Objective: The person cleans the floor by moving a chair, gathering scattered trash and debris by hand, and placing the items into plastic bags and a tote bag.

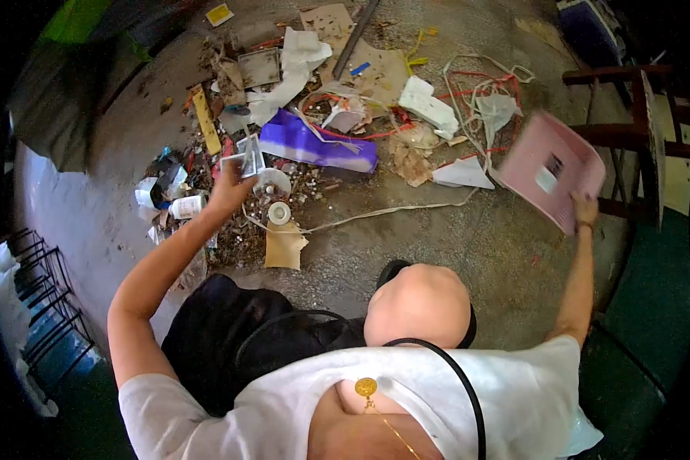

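My left hand [231,188] reaches into a litter heap on the floor, its fingers closed around a small white plastic frame [251,150]; the grip is partly blurred. Beside it lie a clear plastic cup [272,182], a white ring [279,212] and a white bottle [188,206]. Out to the right, my right hand [584,210] grips the lower right edge of a pink plastic tray [571,157]. This tray is tilted above the floor, with a dark and white label on its surface. A purple package [318,144] lies beyond my left hand.
Cardboard [285,249], white foam [429,106], a yellow strip [205,119] and tangled straps [456,77] litter the concrete floor. A wooden chair [640,138] stands at the right. Black metal racks [50,287] are at the left. My bent knee [418,307] is in front.
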The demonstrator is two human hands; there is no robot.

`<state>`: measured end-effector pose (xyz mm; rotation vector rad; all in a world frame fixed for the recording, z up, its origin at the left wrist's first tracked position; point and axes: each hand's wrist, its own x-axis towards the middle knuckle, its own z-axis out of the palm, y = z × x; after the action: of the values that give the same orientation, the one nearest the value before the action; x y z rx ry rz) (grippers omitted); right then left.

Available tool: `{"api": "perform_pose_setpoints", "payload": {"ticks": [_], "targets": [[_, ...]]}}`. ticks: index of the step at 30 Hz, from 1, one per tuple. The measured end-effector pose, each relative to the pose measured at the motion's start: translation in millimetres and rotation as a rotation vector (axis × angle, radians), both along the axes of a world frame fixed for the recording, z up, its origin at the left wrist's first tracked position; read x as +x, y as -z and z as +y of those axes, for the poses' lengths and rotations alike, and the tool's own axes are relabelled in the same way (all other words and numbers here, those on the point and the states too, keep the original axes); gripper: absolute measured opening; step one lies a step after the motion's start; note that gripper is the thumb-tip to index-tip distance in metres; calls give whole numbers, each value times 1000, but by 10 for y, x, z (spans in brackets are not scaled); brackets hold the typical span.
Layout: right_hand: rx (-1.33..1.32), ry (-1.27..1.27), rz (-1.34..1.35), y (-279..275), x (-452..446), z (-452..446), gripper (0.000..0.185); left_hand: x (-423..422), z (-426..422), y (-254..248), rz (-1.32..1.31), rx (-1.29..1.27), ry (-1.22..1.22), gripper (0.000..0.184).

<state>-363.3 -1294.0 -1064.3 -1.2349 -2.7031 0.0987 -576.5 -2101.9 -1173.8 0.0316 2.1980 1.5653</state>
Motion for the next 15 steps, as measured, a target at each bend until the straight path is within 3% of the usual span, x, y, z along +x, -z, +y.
{"api": "perform_pose_setpoints", "payload": {"ticks": [1, 2, 4, 7, 9, 10, 11, 12, 13, 15], "targets": [[17, 174, -197, -547, -97, -683, 73, -28, -310, 80, 23, -161, -30, 51], [-40, 209, -207, -502, 129, -396, 74, -46, -705, 397, 40, -122, -101, 54], [31, 308, -432, -420, 261, -412, 75, -30, -857, 44, 97, -554, -158, 66], [71, 323, -292, -11, 449, -387, 71, -78, -988, 72, 26, -893, -135, 81], [47, 291, -305, 14, 370, -287, 72, -145, -824, 25, 99, -970, -115, 78], [32, 277, -316, 3, 310, -241, 73, -194, -613, -207, 139, -818, -109, 77], [-215, 169, -260, -17, 242, -121, 75, -306, -659, 29, 212, -776, -56, 76], [-214, 151, -256, 35, 107, -153, 75, -443, -592, 223, 329, -829, -8, 77], [-168, 96, -303, 105, -91, -303, 75, -482, -291, -46, 183, -833, -42, 79], [-142, -20, -308, 266, -570, -750, 75, -669, -57, 29, 167, -814, -9, 83]]}}
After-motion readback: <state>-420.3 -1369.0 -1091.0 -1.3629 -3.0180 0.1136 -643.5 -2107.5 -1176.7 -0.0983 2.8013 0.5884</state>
